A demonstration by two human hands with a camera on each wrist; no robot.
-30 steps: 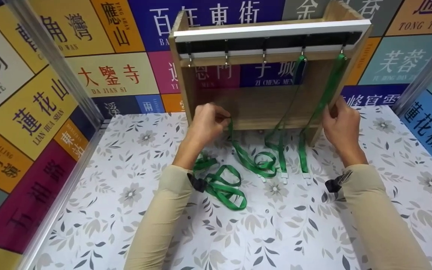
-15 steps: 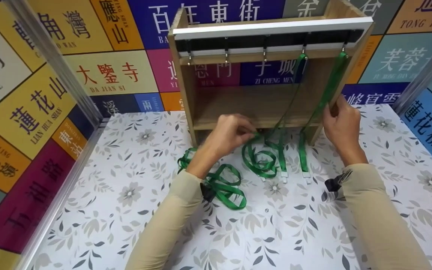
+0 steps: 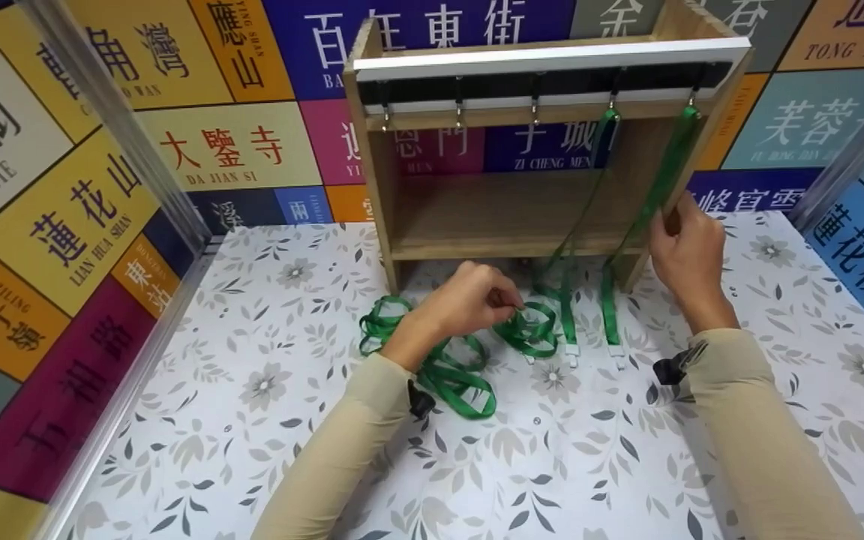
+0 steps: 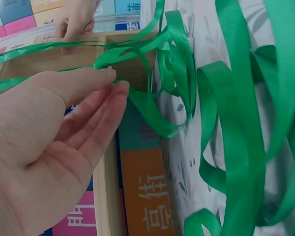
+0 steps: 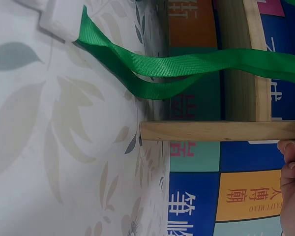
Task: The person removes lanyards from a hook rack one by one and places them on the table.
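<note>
My left hand (image 3: 469, 300) is low over the table in front of the wooden rack (image 3: 518, 251). Its thumb and index finger pinch a green lanyard (image 4: 152, 115), whose loops lie just to the right in the head view. My right hand (image 3: 691, 262) grips the rack's right side board (image 5: 221, 131), fingers bent at its edge. Two green lanyards, one at the far right (image 3: 672, 161) and one beside it (image 3: 589, 199), hang from hooks, their white-clipped ends on the table. Loose green lanyards (image 3: 462, 382) lie by my left forearm.
Under the rack's white top bar (image 3: 552, 56) is a row of small metal hooks; those at the left and middle bear nothing. A flower-patterned cloth (image 3: 589, 465) covers the table. Walls with coloured signs (image 3: 229, 146) stand behind and at both sides.
My left hand has moved right and down toward the table, lowering the pinched lanyard from in front of the rack into loose loops. My right hand has stayed at the side board.
</note>
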